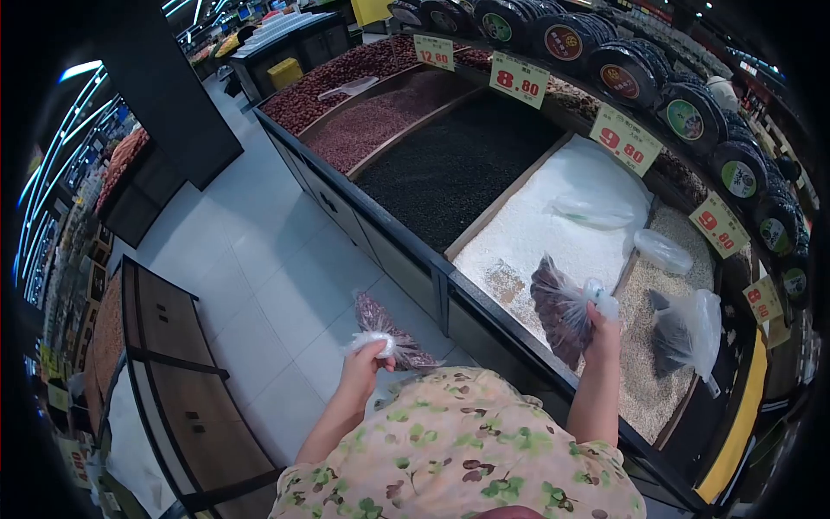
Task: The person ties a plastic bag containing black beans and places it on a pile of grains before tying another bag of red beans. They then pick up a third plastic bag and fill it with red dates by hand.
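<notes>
My left hand (361,374) is closed on the gathered neck of a clear plastic bag of small reddish beans (389,322), held out over the floor. In my right hand (602,339) is the twisted top of another clear bag, full of dark red dried pieces (555,316); their exact kind I cannot make out. That bag hangs over the near part of the bin of white grain (536,221). To its right, a bag with dark contents (679,337) lies on the pale grain (644,381).
Bins of black grain (458,164), small red beans (380,125) and red dates (290,99) extend to the left. Price signs (519,80) and round packages (566,41) line the back. A plastic bag (596,210) lies on the white grain. Wooden cabinets (186,363) stand left across the tiled floor (268,294).
</notes>
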Demonstrator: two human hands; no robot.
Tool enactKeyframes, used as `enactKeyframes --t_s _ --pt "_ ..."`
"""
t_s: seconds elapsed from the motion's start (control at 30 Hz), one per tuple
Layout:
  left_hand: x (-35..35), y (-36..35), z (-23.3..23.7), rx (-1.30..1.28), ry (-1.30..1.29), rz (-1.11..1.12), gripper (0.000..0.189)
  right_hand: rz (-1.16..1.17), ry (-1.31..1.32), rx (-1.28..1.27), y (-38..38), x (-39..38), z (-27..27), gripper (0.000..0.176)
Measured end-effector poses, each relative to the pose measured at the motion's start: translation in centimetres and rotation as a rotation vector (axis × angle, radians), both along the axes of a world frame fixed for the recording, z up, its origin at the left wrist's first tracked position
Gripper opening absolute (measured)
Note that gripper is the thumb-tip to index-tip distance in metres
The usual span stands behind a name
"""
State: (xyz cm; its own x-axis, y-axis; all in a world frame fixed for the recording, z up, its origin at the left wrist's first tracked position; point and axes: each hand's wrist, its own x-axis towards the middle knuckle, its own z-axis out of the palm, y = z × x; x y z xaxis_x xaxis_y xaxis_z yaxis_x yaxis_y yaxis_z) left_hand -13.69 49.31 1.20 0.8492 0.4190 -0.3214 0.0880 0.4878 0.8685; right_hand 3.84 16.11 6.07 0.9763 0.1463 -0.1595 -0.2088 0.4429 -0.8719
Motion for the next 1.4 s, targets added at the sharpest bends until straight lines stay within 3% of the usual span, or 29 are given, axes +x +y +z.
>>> enactKeyframes --t_s 0.13,0.2,0.3,0.5,0.57,0.67,1.07,1.13,1.4 --pt "-4.1 3.3 -1.2 0.002 0.051 0.207 0.015 0.22 -0.045 -0.08 6.9 3.8 -1.4 0.039" --pt "-5.9 4.4 -3.0 -0.083 0.116 0.427 0.015 0.238 -0.033 -0.074 10.6 5.3 -2.3 0.036" --pt "-8.4 6.2 -5.6 -0.24 0.167 0.523 0.015 0.295 0.001 -0.06 15.6 6.5 -2.3 0.033" --pt "-8.2 7.9 -5.7 -0.35 0.175 0.617 0.017 0.416 0.064 -0.041 24.2 11.1 -4.2 0.029" --pt "-6.8 9.1 -5.3 -0.359 0.233 0.653 0.017 0.503 0.236 0.101 27.1 12.8 -3.4 0.028" --pt "-3.9 11.7 -4.6 -0.389 0.232 0.644 0.018 0.57 0.285 0.221 30.9 16.4 -4.6 0.04" --pt "5.6 22.3 -4.5 -0.288 0.23 0.531 0.017 0.483 0.388 0.18 41.8 23.3 -6.5 0.034" --pt "6.5 24.5 -4.8 -0.259 0.208 0.53 0.016 0.524 0.366 0.172 43.3 23.9 -7.1 0.043" --pt "10.7 37.7 -5.9 -0.159 0.199 0.418 0.014 0.381 0.297 0.198 49.9 24.6 -4.9 0.036"
